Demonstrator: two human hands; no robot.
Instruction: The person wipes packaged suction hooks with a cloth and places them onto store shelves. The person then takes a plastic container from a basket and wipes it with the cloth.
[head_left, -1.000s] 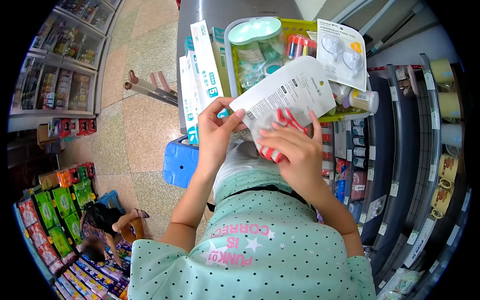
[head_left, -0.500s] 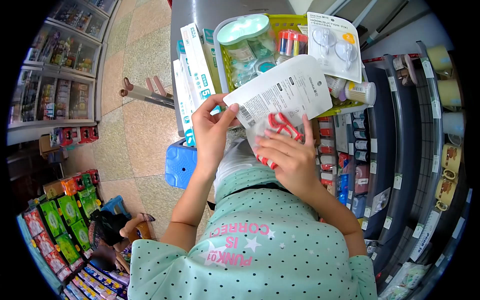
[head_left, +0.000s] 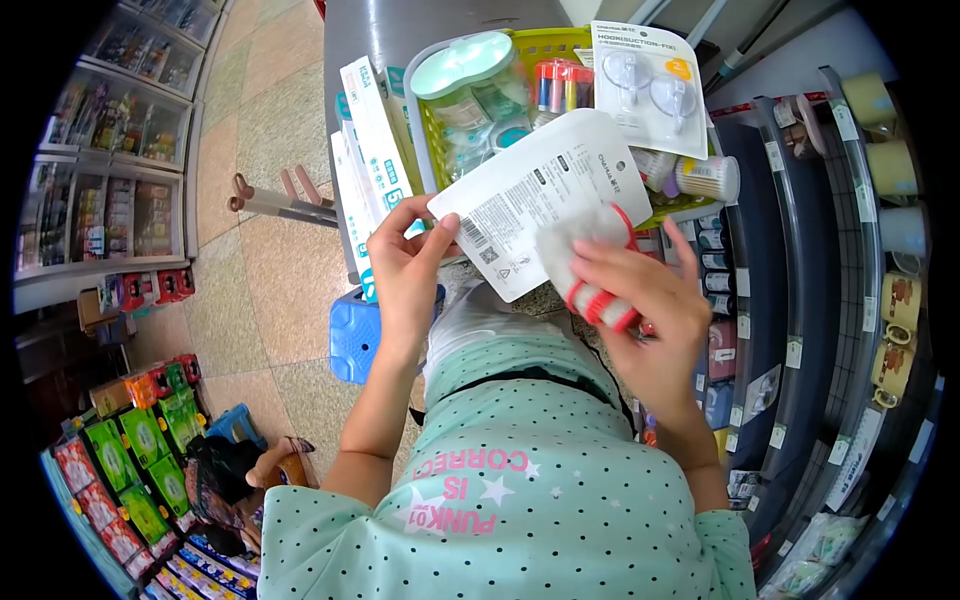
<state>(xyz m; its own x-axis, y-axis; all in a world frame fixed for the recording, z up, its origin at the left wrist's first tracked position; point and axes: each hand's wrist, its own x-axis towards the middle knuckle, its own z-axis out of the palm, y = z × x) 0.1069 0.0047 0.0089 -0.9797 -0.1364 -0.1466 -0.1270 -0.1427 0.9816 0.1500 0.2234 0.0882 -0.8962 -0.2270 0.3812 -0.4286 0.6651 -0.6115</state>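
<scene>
My left hand [head_left: 408, 270] pinches the left edge of a white packaging card [head_left: 535, 175], whose printed back with a barcode faces up. Beside the card's lower right part, my right hand [head_left: 650, 295] is closed on a soft white cloth-like item with red edging [head_left: 562, 248]. That item is blurred and partly covered by the fingers, with the index finger stretched out. Just behind the card stands a yellow-green basket [head_left: 575, 42] holding a suction hook pack [head_left: 650, 125], a tub of cotton swabs [head_left: 708, 180], red-capped batteries-like tubes [head_left: 563, 85] and a mint-lidded container [head_left: 463, 65].
Long white boxes [head_left: 375, 130] lie left of the basket on a grey counter [head_left: 375, 25]. Below it is a blue plastic stool [head_left: 355, 335]. Shelves [head_left: 800, 300] line the right side. At lower left, another person [head_left: 225, 470] is near stacked green packs [head_left: 115, 450].
My right hand has moved right, carrying the red-edged white item with it, so the card's lower part shows. My left hand still holds the card. The view has shifted slightly.
</scene>
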